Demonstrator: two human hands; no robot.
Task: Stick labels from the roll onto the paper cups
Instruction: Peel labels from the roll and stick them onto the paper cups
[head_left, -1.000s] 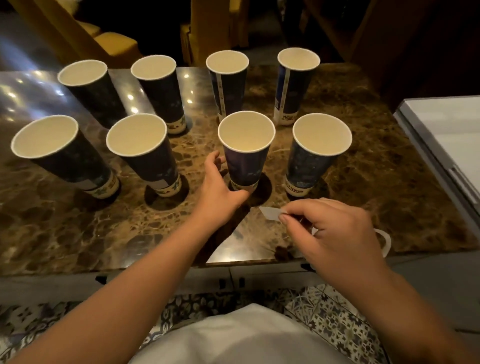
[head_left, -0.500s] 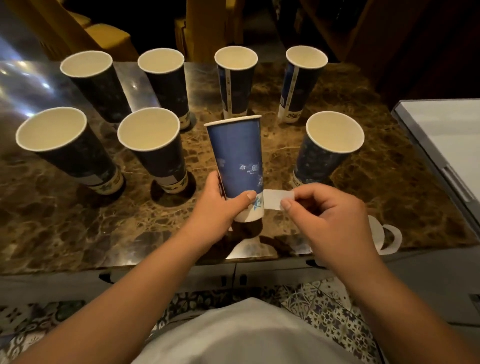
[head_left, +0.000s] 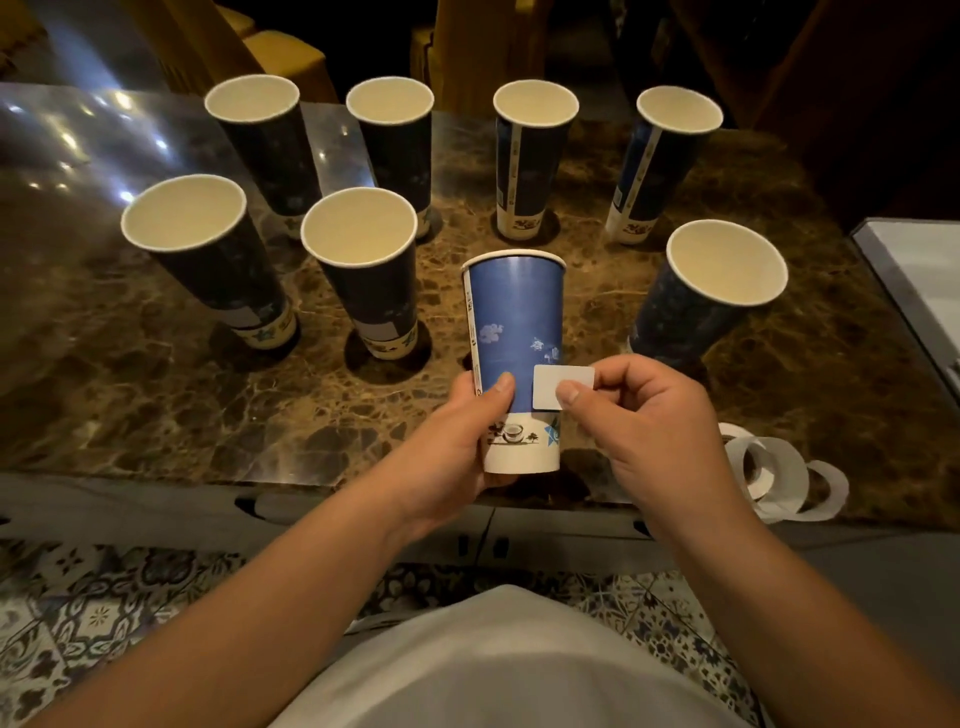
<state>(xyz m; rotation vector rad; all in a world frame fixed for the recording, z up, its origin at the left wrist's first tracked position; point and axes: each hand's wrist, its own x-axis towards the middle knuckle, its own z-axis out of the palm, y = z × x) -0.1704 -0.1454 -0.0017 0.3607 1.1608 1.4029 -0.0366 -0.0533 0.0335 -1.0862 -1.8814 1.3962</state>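
Observation:
My left hand grips a tall blue paper cup near its base, held upright above the table's front edge. My right hand pinches a white rectangular label and holds it against the cup's lower right side. The label roll, with loose white backing strip, lies on the table right of my right hand. Two cups at the left carry a pale label near their bases.
Several more cups stand on the brown marble table: four in a back row and one at front right. A white and grey box sits at the right edge. Yellow chairs stand behind.
My left hand lifted the middle front cup off the table and brought it closer. My right hand carried the label from beside the cup onto its lower side.

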